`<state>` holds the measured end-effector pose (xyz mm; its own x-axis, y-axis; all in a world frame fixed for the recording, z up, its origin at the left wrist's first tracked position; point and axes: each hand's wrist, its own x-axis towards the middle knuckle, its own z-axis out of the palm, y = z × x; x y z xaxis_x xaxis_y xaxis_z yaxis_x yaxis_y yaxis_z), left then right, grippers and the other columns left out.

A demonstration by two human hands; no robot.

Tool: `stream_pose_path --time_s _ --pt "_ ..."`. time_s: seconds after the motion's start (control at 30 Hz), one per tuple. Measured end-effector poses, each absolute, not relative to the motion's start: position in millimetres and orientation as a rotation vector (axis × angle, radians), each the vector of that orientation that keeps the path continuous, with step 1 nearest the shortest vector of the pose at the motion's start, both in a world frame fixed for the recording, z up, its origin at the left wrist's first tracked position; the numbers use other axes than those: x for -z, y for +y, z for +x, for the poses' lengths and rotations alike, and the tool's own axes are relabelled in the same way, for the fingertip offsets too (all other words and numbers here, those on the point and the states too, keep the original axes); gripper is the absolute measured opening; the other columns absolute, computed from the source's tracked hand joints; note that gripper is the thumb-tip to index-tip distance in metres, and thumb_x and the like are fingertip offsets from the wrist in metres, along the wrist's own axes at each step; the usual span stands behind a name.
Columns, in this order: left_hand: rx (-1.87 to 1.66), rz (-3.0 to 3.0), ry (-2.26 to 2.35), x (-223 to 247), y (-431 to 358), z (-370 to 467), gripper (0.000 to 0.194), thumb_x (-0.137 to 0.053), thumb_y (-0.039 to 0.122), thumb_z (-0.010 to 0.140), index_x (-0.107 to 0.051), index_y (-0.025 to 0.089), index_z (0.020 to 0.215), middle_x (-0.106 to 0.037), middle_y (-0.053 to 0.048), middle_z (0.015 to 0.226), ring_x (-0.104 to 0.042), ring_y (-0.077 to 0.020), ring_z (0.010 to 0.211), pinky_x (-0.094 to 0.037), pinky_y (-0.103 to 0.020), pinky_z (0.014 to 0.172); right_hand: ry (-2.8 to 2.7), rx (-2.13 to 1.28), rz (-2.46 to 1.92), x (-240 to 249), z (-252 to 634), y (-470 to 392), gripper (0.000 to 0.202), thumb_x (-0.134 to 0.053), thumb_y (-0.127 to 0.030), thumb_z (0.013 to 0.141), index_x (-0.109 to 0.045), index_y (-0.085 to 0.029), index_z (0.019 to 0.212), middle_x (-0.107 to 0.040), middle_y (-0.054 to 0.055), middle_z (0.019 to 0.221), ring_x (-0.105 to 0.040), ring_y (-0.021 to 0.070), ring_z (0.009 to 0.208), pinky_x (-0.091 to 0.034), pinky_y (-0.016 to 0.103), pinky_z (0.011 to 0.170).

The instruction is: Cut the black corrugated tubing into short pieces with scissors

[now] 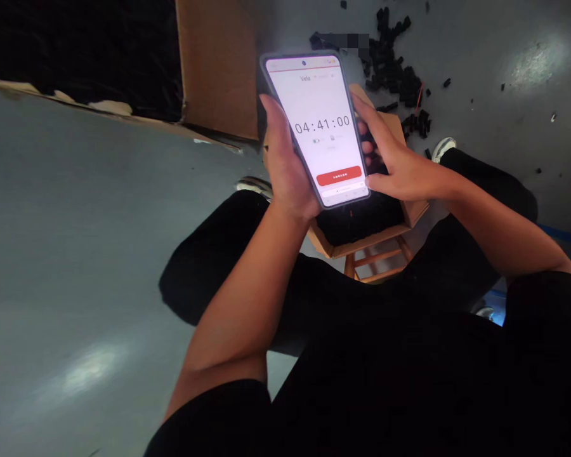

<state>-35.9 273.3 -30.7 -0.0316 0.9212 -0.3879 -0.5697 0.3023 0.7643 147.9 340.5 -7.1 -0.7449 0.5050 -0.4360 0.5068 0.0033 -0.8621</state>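
Note:
A lit smartphone [330,149] in a dark case is held up over my lap. Its white screen reads 04:41:00 above a red button. My left hand [288,168] grips it along the left edge, thumb lying up the side; the other fingers are hidden behind it. My right hand [394,158] holds the right edge, with the thumb at the lower corner and the fingers curled by the side and partly behind. Below the phone, an open cardboard box [374,242] of black contents is partly covered by the phone and hands.
Under the small box stands a wooden stool [380,257]. A larger cardboard box [219,70] filled with dark material is at the upper left. Many short black pieces [385,70] lie scattered on the grey floor [76,254]. My bent legs flank the stool.

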Motion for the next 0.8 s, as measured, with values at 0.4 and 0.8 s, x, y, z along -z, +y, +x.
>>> stream_pose_path --time_s 0.4,0.8 --pt "-1.227 0.435 1.032 23.4 274.6 -35.8 0.09 -0.04 0.104 0.093 -0.079 0.03 0.129 -0.084 -0.015 0.128 -0.061 -0.0467 0.157 -0.06 -0.065 0.121 2.226 1.885 1.106 5.3 146.3 340.5 0.13 -0.073 -0.03 0.089 0.009 -0.032 0.189 -0.041 0.015 0.177 -0.062 0.0304 0.143 -0.063 0.046 0.123" --pt "-1.308 0.363 0.929 29.5 276.5 -33.4 0.09 -0.036 0.1 0.1 -0.082 0.025 0.117 -0.083 -0.016 0.115 -0.066 -0.046 0.152 -0.063 -0.063 0.12 2.276 1.889 1.092 8.9 147.2 340.0 0.129 -0.076 -0.022 0.088 0.005 -0.028 0.189 -0.043 0.019 0.174 -0.063 0.0296 0.137 -0.065 0.045 0.116"
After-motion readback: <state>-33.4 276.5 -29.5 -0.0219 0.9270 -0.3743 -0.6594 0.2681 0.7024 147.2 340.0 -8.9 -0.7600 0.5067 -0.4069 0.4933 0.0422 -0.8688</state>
